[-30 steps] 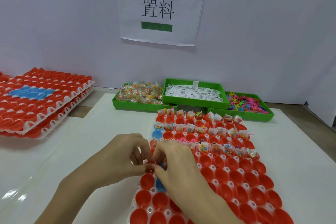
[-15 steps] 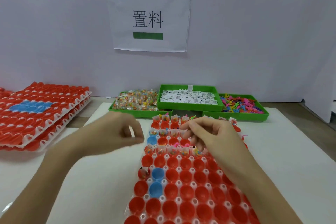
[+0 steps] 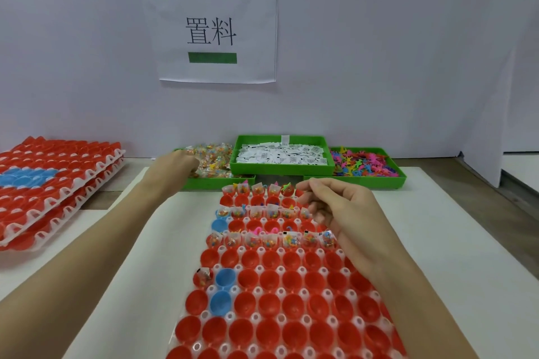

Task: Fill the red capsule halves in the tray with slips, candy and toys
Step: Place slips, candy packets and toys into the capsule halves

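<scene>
- A person's left hand (image 3: 178, 165) reaches into the green plastic bin of clear-wrapped candy packets (image 3: 215, 159) at the far left of three supply bins; its fingers are buried among the packets, so whether they have closed on one cannot be told.
- The right hand (image 3: 335, 210) hovers over the far right part of the white plastic tray of red capsule halves (image 3: 291, 280), fingers loosely curled with thumb near forefinger; whether it pinches anything cannot be told.
- The tray lies lengthwise before the person on a white mat (image 3: 455, 242), likely so both hands can work its rows from the bins forward.
- Alternate far rows already hold packets, slips and small toys; one lone filled half (image 3: 204, 275) sits at the left edge, beside two blue capsule halves (image 3: 223, 290). The near rows are unfilled, so the job looks under half done.
- The green bin of white paper slips (image 3: 281, 153) stands centre and raised; the green bin of bright plastic toys (image 3: 364, 163) sits right. All three lie just beyond the tray's far edge, keeping reaches short.
- A stack of red capsule trays (image 3: 58, 183) rests well apart on the left, leaving mat open on both sides of the working tray.
</scene>
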`<state>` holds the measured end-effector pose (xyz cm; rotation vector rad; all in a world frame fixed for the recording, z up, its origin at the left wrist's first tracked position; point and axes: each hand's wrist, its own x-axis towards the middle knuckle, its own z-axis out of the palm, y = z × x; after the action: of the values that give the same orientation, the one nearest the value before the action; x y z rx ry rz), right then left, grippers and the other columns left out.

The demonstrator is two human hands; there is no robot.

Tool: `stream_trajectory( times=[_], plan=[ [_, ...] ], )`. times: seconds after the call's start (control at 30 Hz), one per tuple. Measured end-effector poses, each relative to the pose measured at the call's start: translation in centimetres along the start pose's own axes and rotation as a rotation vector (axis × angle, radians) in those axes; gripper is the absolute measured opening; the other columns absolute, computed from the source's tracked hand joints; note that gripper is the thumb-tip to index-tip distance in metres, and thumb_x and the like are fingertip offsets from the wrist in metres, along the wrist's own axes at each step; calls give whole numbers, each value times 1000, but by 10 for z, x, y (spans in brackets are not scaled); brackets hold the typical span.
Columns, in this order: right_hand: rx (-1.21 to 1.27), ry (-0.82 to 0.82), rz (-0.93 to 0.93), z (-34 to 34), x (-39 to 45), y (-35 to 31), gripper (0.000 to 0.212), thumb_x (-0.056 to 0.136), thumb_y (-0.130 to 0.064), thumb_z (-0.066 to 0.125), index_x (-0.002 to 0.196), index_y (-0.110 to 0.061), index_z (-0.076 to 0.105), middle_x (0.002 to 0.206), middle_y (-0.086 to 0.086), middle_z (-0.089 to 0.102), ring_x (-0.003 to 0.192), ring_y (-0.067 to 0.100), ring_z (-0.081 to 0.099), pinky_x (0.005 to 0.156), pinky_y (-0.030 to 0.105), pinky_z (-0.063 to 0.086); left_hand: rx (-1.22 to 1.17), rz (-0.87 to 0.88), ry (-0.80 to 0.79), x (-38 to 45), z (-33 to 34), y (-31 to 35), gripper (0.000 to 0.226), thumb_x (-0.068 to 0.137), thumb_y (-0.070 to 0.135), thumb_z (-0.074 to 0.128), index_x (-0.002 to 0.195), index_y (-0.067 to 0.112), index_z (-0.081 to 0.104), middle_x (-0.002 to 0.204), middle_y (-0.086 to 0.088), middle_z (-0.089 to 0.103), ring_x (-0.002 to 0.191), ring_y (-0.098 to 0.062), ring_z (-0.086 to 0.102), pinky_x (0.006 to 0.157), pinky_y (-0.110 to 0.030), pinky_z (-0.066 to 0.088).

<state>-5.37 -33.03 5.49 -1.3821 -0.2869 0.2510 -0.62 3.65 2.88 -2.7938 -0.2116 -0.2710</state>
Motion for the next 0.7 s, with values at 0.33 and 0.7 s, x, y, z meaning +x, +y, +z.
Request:
stream_trajectory(
  times=[0.33,0.7],
  plan=[
    [101,-54,-4,-7,0,-5,23,102,-14,59,97,-4,79,80,8,72,67,10,58,59,20,48,-234,27,462,-25,-6,9,6,89,7,78,85,9,82,107,-9,79,101,-35,70,68,-44,59],
    [-896,30,-177,-19,68,-8,35,103,-3,48,121,-22,72,125,-2,72,86,4,68,76,22,59,-1506,-462,405,-118,-20,79,5,90,15,78,87,19,76,79,2,76,67,-16,73,61,-22,59]
  ],
)
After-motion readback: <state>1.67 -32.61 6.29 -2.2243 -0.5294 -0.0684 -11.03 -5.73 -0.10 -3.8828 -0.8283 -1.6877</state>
